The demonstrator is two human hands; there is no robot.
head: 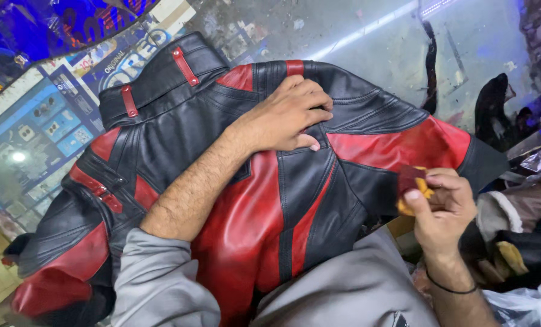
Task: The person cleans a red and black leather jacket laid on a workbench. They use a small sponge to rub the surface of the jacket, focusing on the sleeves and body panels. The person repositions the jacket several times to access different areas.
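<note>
Looking down, head view: black-and-red leather jacket [270, 181] spread over a glossy bench [373, 42], surface scuffed, blotchy, reflecting a bright light strip [367, 27]. Left hand [285, 115] pressed flat on the jacket near the collar, fingers curled, gripping nothing. Right hand [443, 203] off the jacket's right edge, pinched on a small yellow sponge [413, 184] stained dark red. 2 hands well apart. Blue printed cartons [52, 115] at left, clothes heap [525, 224] at right.
</note>
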